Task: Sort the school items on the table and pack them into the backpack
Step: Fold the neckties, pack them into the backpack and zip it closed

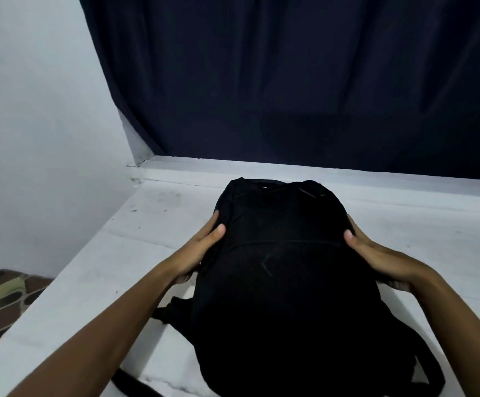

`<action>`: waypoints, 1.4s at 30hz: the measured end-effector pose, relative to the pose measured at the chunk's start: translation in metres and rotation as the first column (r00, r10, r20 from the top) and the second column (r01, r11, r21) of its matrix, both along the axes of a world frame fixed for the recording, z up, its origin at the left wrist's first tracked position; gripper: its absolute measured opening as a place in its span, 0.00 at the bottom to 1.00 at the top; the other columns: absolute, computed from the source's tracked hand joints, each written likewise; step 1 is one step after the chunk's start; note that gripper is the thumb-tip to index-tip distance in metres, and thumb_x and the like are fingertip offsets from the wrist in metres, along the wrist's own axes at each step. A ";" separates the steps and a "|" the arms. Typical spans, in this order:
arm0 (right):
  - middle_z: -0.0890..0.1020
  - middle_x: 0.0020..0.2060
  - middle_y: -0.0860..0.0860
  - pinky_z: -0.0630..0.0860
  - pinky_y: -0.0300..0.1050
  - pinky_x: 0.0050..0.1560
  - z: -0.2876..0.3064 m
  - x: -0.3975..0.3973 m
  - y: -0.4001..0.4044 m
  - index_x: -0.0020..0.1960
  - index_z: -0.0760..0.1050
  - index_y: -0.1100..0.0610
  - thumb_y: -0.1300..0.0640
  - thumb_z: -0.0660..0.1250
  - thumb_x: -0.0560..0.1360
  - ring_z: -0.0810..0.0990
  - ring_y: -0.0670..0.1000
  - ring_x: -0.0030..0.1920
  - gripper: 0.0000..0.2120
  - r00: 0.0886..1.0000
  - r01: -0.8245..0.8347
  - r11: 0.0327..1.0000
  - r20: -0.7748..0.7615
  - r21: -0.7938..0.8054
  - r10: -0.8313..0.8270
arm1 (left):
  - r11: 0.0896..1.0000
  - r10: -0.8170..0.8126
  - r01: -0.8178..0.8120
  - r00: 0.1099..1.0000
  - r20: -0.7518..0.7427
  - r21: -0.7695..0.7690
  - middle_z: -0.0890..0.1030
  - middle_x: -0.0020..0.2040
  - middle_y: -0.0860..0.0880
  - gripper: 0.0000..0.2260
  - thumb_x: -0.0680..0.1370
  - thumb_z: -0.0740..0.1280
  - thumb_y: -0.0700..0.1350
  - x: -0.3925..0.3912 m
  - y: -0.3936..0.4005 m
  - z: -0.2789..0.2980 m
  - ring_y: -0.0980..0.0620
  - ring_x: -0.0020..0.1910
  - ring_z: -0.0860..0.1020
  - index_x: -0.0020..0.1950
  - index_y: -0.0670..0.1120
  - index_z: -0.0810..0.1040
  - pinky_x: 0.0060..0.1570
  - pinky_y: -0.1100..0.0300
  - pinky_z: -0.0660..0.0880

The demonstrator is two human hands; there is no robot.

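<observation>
Head view: a black backpack (284, 282) lies flat on the white table (135, 242), at the centre and near side of the scene. Its top end points to the far side, twd the curtain, and its bottom end is nearest to the person. It looks full and rounded. A seam line runs across the front panel, approx. at the middle. The zips look closed, but the fabric is very dark, so I cannot tell for sure.

The left hand (201, 247) holds the left side of the backpack. The thumb lies on top of the fabric and the fingers go around the edge, partly hidden under the bag. The right hand (376, 256) holds the right side in the same way, thumb on top, fingers curled around the side. Both hands are wide apart w/ the bag between them, at about the same height on the bag.

A black strap (170, 309) comes out from under the bag on the near left. Another strap (430, 371) shows at the near right corner.

Behind the table hangs a dark blue curtain (290, 81). At the left is a pale wall (32, 124). At the far left, lower, a patterned floor (1, 299) is seen beside the table edge.
</observation>
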State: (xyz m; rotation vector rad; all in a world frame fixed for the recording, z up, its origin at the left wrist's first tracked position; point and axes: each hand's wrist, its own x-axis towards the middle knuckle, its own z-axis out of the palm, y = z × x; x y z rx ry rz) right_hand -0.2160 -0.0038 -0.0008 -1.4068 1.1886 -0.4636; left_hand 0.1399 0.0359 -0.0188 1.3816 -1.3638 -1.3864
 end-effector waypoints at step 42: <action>0.56 0.77 0.49 0.59 0.50 0.74 0.101 -0.058 -0.172 0.76 0.45 0.35 0.40 0.79 0.54 0.57 0.50 0.75 0.61 0.935 0.193 0.615 -0.047 -0.765 -0.352 | 0.738 0.189 0.206 0.851 0.491 -0.642 0.53 0.78 0.56 0.62 0.57 0.80 0.62 -0.048 -0.225 0.107 0.58 0.75 0.54 0.75 0.66 0.37 0.76 0.49 0.57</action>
